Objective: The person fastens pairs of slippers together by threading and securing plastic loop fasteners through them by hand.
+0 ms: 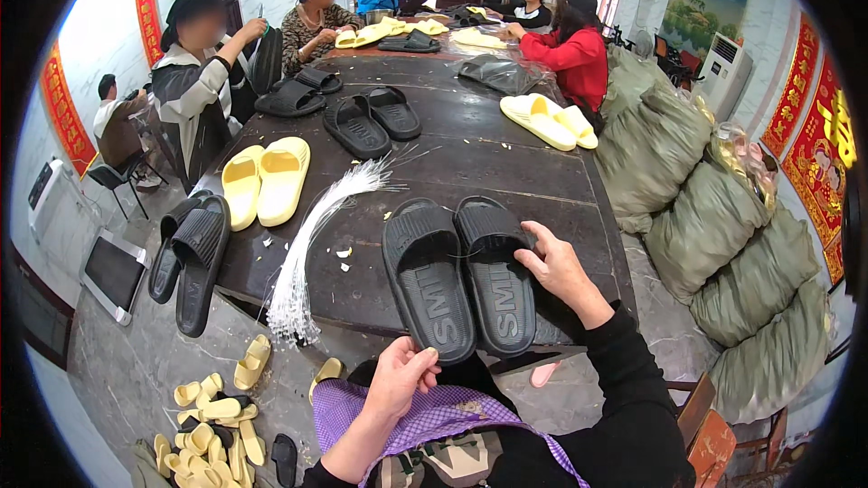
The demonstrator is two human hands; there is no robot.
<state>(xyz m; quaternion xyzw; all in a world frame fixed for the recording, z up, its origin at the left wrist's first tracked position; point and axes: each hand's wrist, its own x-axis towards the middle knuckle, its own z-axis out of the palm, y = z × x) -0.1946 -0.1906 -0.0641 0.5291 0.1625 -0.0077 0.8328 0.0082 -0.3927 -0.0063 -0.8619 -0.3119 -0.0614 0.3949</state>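
Purple cloth [434,416] covers the lap, nearest the cam. Just above it, left hand [400,378] pinches the heel end of the left slide [427,280], fingers curled shut on the sole edge. Right hand [558,267] rests on the outer side of the right slide [495,273], thumb + fingers closed lightly on its strap edge.

Slides: a black pair, side by side & touching, heels toward the person, hanging a bit over the near edge of the dark table [506,172]. Matte rubber/foam, wide ribbed straps, raised lettering moulded in the footbeds, thick soles. Both lie sole down, toes pointing away.

Left of the pair: bundle of white plastic ties [312,244], fanned at the top, its lower end hanging off the table edge. Further left, a yellow pair [264,181] flat on the table; another black pair [188,258] overhangs the corner. More black pairs [372,119] mid-table, a yellow pair [547,119] at far right. Small yellow scraps [208,420] on the floor at lower left. Green sacks [723,244] stacked at right. Other people sit round the far end.
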